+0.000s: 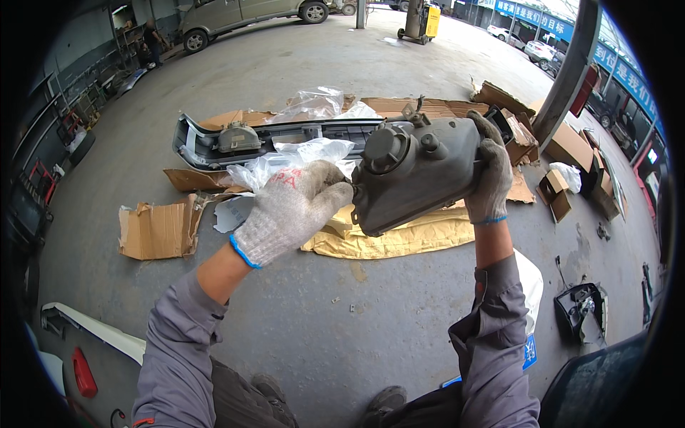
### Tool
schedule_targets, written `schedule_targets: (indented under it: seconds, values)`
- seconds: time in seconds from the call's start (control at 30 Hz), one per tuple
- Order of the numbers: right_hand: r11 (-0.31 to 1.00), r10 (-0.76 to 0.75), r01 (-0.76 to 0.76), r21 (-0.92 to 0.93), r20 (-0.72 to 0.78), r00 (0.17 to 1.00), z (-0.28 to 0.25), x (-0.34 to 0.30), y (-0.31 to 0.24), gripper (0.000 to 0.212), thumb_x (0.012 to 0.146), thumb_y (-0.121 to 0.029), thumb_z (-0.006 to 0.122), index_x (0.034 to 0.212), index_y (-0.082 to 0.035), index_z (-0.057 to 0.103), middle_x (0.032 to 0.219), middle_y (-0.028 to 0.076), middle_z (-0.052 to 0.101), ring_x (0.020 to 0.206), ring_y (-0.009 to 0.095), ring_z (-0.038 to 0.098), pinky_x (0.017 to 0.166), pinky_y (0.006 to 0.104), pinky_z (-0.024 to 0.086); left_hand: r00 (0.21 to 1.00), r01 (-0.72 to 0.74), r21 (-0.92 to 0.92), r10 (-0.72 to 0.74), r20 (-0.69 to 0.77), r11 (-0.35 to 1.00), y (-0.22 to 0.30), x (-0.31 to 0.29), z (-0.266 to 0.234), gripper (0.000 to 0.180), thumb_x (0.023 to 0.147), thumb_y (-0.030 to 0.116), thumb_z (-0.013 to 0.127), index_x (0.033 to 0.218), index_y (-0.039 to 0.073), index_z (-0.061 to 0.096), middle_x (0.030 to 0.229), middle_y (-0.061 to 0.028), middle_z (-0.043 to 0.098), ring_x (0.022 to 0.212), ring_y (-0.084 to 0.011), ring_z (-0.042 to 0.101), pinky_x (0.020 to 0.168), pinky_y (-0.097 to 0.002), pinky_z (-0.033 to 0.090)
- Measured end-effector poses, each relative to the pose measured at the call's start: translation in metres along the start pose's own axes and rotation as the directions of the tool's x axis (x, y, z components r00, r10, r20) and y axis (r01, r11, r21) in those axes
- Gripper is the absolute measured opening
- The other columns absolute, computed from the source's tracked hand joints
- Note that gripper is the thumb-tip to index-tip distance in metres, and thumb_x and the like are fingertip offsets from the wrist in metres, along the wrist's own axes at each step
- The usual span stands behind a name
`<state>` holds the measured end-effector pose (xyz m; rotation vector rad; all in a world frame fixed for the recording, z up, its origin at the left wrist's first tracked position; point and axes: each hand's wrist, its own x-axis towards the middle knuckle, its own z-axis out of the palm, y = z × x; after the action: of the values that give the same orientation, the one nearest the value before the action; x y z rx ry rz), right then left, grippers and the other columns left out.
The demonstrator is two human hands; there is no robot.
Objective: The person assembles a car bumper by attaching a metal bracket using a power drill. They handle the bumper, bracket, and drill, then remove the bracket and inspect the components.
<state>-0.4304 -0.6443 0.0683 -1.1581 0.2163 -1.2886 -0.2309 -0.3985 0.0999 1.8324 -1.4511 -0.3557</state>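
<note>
Both my hands wear grey knitted gloves with blue cuffs. Between them, raised above the floor, is a black car headlight [428,175], its back with a round cap facing me. My right hand [492,175] is wrapped around its right end. At its left corner, the fingers of my left hand [296,210] are closed on the housing's edge; the fingertips are partly hidden. Beyond lies a dark car bumper [196,153] with another lamp unit [239,138] resting in it. Clear plastic wrapping [314,151] covers part of the bumper.
A yellow sheet [399,242] and torn cardboard [160,228] lie under and around the bumper. Cardboard boxes [571,150] stand by a post [567,78] at right. A dark lamp unit [581,314], a pale trim strip [100,329] and a red bottle [84,372] lie nearer me.
</note>
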Motion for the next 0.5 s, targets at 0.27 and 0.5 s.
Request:
schedule_targets:
  seconds: [0.27,0.5]
  values:
    - [0.995,0.075,-0.073,-0.073,0.025,0.997,-0.01,0.005,0.006,0.056,0.084,-0.011,0.047,0.135,0.006,0.062,0.129,0.013,0.066,0.116,0.021,0.061,0.106,0.0314,0.046,0.979,0.03,0.036,-0.036,0.201,0.999,-0.019,0.009,-0.003,0.038,0.1,0.025,0.064,0.124,-0.005,0.066,0.106,-0.0117,0.072,0.101,-0.017,0.067,0.093,-0.0326,0.054]
    - [0.968,0.22,-0.221,-0.115,-0.025,0.975,-0.022,0.006,0.021,0.042,0.09,-0.011,0.05,0.125,0.004,0.069,0.112,0.006,0.069,0.092,0.012,0.059,0.083,0.0249,0.049,0.964,0.124,-0.048,-0.109,0.241,0.991,-0.024,0.009,0.014,0.039,0.098,0.028,0.067,0.121,-0.003,0.07,0.097,-0.0085,0.072,0.082,-0.0119,0.066,0.072,-0.0292,0.054]
